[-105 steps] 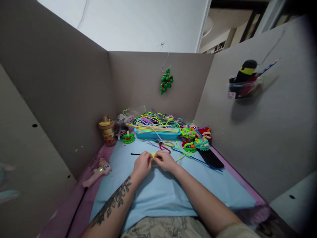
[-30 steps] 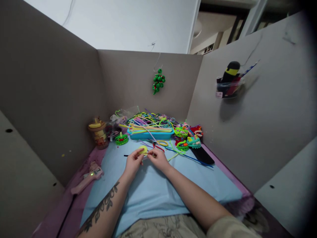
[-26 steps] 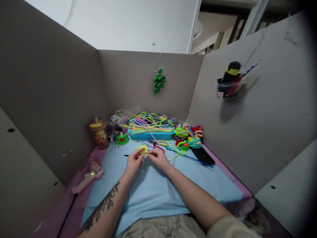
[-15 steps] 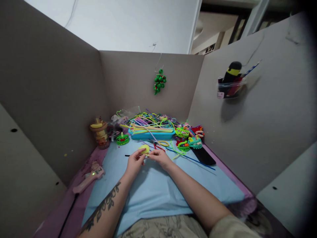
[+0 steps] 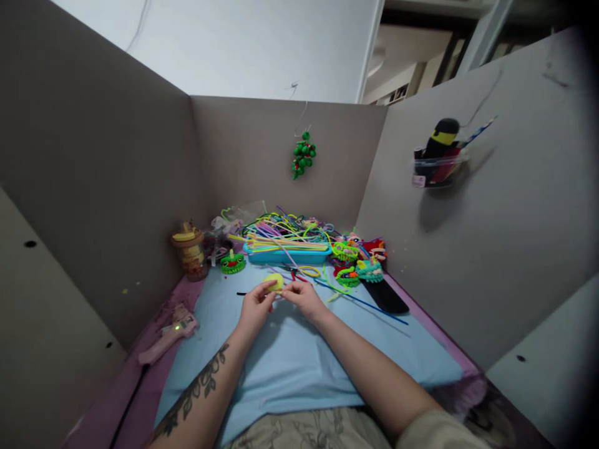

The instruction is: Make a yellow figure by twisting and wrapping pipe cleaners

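Note:
My left hand pinches a small yellow-green coiled pipe-cleaner piece between thumb and fingers, just above the light blue mat. My right hand meets it from the right, fingers closed on the same piece's trailing end. Both hands hover near the middle of the mat. A thin black pipe cleaner lies just left of my left hand.
A blue tray piled with coloured pipe cleaners stands at the back. Finished fuzzy figures and a black flat object lie at the right. A pink glue gun rests at the left, a jar beyond it. Cardboard walls enclose three sides.
The yellow-green piece has gone from a small bit between my fingers to a rounder coil. My hands stay together at about the same spot on the mat.

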